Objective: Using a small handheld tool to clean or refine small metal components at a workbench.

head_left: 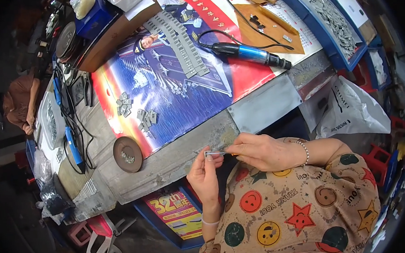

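Just off the table's near edge, my left hand [203,174] pinches a small grey part [207,154] between thumb and fingers. My right hand [257,152] is closed around a small screwdriver [217,153]; its thin metal shaft points left and its tip meets the part. Only a bit of yellow-orange handle shows, and the fingers hide the rest. On the table, left of my hands, sits a round brown dish [122,167] with tiny metal pieces in it. Two loose clusters of small grey parts [147,120] lie on the poster beyond the dish.
Long rows of grey parts [174,41] lie on the poster [163,101]. A blue electric screwdriver [249,52] with a black cord rests farther right. Blue trays of grey parts [331,18] stand at right, above a white plastic bag [351,111]. Another person [21,99] is at far left.
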A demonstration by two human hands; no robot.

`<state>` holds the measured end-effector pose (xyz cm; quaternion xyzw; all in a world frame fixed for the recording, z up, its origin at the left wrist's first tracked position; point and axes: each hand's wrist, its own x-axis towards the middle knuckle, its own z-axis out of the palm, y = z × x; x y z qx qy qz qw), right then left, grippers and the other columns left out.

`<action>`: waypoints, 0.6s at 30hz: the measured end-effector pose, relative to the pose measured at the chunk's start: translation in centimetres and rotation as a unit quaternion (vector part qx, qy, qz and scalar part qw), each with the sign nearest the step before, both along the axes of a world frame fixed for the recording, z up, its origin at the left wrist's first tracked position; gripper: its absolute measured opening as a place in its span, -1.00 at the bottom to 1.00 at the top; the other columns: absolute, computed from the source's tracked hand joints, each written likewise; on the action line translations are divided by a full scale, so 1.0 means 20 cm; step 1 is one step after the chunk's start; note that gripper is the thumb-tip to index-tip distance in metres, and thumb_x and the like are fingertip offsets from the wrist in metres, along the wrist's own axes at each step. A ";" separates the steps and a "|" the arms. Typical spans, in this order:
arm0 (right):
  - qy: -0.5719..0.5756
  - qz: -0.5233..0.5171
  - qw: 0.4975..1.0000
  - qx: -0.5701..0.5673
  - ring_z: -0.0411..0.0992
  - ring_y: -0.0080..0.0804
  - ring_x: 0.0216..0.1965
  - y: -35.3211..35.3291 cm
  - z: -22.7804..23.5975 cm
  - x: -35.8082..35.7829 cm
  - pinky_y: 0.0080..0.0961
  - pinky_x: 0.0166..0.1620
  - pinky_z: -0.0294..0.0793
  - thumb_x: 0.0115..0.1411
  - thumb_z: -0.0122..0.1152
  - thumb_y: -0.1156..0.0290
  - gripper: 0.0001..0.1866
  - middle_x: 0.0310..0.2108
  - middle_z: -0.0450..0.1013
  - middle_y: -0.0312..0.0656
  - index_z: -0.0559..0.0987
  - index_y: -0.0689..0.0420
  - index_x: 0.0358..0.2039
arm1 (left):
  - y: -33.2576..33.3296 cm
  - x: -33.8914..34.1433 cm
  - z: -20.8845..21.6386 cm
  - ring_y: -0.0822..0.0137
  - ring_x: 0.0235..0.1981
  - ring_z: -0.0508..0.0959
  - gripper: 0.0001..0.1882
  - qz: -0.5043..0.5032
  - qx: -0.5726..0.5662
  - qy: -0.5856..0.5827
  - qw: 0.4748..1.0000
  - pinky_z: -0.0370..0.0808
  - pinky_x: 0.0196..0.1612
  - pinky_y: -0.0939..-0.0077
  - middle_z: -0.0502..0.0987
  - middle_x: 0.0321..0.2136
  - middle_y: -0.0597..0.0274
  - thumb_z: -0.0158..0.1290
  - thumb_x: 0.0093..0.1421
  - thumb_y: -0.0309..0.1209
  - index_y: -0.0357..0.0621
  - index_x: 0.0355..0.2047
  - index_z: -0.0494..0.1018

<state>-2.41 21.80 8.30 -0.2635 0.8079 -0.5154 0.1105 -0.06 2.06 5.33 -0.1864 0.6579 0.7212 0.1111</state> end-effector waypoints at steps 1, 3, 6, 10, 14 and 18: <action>0.000 -0.001 1.000 0.000 0.43 -0.13 -0.32 0.00 0.00 0.00 -0.36 -0.30 0.47 0.08 0.14 0.57 -0.62 -0.27 0.33 -0.08 0.41 0.25 -0.04 | 0.00 0.00 0.00 0.40 -0.38 0.58 -0.72 0.003 0.005 0.001 1.000 0.53 -0.28 0.60 0.56 -0.36 0.10 -0.09 0.27 -0.56 -0.44 -0.04 0.40; -0.010 0.001 1.000 0.000 0.43 -0.12 -0.32 0.00 0.00 0.00 -0.36 -0.31 0.47 0.08 0.14 0.57 -0.63 -0.26 0.33 -0.07 0.42 0.25 -0.05 | 0.00 -0.01 0.01 0.40 -0.38 0.58 -0.72 0.002 0.004 -0.002 1.000 0.53 -0.28 0.60 0.56 -0.36 0.10 -0.09 0.27 -0.56 -0.44 -0.03 0.40; 0.006 -0.008 1.000 -0.008 0.42 -0.13 -0.31 0.00 0.00 0.00 -0.37 -0.32 0.46 0.08 0.14 0.58 -0.64 -0.28 0.34 -0.07 0.43 0.26 -0.07 | 0.00 -0.01 0.00 0.40 -0.38 0.58 -0.71 0.000 0.004 -0.006 1.000 0.53 -0.27 0.60 0.56 -0.36 0.10 -0.09 0.27 -0.55 -0.44 -0.03 0.40; -0.001 -0.027 1.000 -0.014 0.43 -0.11 -0.37 -0.01 -0.03 0.00 -0.36 -0.33 0.46 0.11 0.11 0.52 -0.68 -0.36 0.36 -0.08 0.44 0.27 -0.08 | 0.02 -0.01 -0.01 0.41 -0.39 0.58 -0.72 -0.015 -0.061 0.024 0.998 0.53 -0.27 0.58 0.57 -0.39 0.12 -0.10 0.27 -0.56 -0.44 -0.04 0.41; -0.004 -0.016 0.998 0.062 0.45 -0.07 -0.51 -0.02 -0.03 0.01 -0.35 -0.38 0.47 0.17 0.07 0.41 -0.71 -0.47 0.40 -0.14 0.46 0.27 -0.12 | 0.04 0.02 -0.06 0.40 -0.43 0.59 -0.74 -0.045 -0.186 0.109 0.976 0.54 -0.31 0.55 0.58 -0.44 0.10 -0.10 0.26 -0.58 -0.44 -0.07 0.42; 0.055 -0.039 0.993 0.092 0.50 -0.18 -0.48 -0.06 -0.16 0.03 -0.34 -0.40 0.48 0.11 0.15 0.39 -0.70 -0.42 0.50 -0.14 0.49 0.19 -0.13 | 0.05 0.03 -0.09 0.35 -0.47 0.61 -0.76 -0.073 -0.284 0.146 0.945 0.54 -0.36 0.52 0.58 -0.48 0.04 -0.11 0.24 -0.61 -0.45 -0.12 0.42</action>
